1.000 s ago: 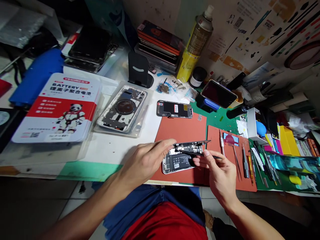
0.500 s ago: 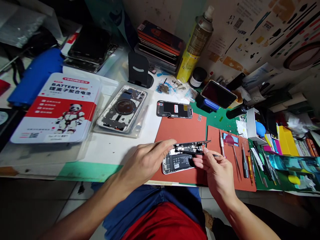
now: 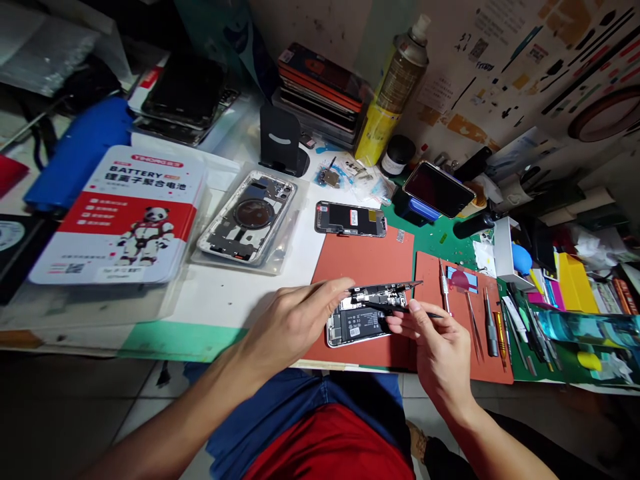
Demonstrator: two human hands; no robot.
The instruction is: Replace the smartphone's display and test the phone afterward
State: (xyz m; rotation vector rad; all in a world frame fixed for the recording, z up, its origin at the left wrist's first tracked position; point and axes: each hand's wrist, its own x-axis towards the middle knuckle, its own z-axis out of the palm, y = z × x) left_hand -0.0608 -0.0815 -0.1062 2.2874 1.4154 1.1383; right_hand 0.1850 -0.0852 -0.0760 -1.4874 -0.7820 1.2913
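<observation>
An opened phone (image 3: 367, 323) lies on the red-brown mat, its black battery and inner parts showing. My left hand (image 3: 305, 310) pinches the left end of a thin dark panel (image 3: 385, 288), seen nearly edge-on and raised along the phone's far side. Closed around slim black tweezers (image 3: 383, 307), my right hand (image 3: 434, 333) is at the phone's right end. The tweezers point left, under the panel and over the phone's inside. Whether their tips touch a part is too small to tell.
Beyond the mat (image 3: 345, 260) lies a phone screen (image 3: 351, 219). A phone back housing (image 3: 247, 213) and a battery box (image 3: 120, 217) stand left. Screwdrivers (image 3: 490, 327) and other tools lie right. A spray can (image 3: 395, 93) and a propped phone (image 3: 440, 189) stand behind.
The black tweezers now reach further left beneath the raised panel. My left hand still holds the panel in nearly the same place. The view has shifted slightly.
</observation>
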